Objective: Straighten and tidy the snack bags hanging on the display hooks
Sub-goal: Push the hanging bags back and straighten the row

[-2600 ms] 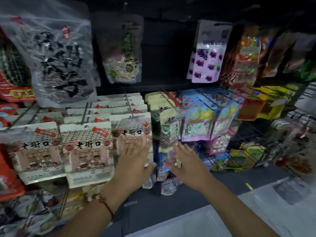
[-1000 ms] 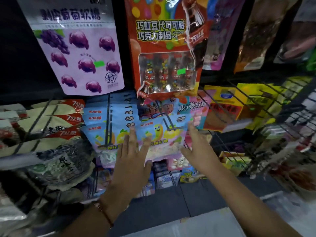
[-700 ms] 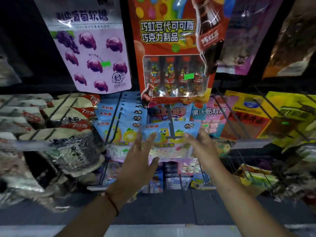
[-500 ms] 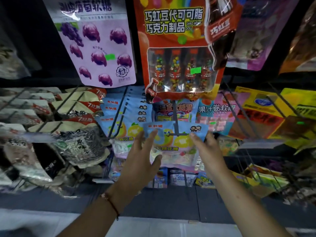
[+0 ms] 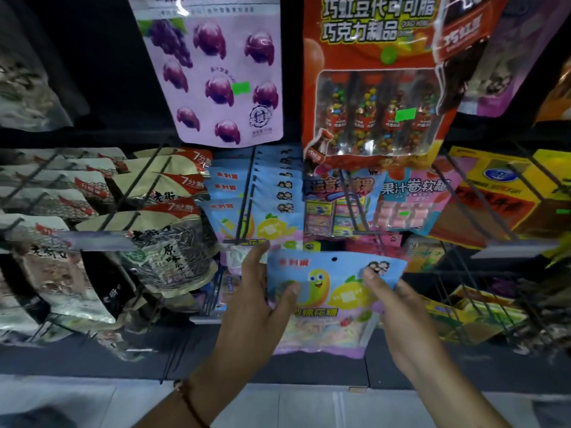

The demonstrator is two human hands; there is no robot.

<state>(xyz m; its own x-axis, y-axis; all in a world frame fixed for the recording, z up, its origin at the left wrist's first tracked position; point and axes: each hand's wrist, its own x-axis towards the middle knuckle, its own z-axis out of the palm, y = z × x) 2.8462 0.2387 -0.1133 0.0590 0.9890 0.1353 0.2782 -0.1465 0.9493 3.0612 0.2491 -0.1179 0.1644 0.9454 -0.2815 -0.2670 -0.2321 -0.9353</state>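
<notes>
Marshmallow bag (image 5: 332,299), light blue with a yellow cartoon figure and a lemon on its front, was off its hook and held between both hands in front of the lower rows of the display, its punched hang hole showing near the top edge. The left hand (image 5: 258,316) gripped the bag's left side, thumb curled over the front and fingers reaching up behind the edge. The right hand (image 5: 401,310) pinched the upper right corner, thumb on the front by the small printed faces. Just above and to the left, a row of matching blue bags (image 5: 262,199) hung on a wire hook (image 5: 245,193), stacked one behind another. To the left of those hung sunflower seed bags (image 5: 167,242) in cream, red and clear film. Higher up, a lilac grape gummy bag (image 5: 216,72) hung beside a large red chocolate bean pack (image 5: 377,81) with small bottles behind a clear window. A thin bracelet (image 5: 187,400) circled the left wrist.
</notes>
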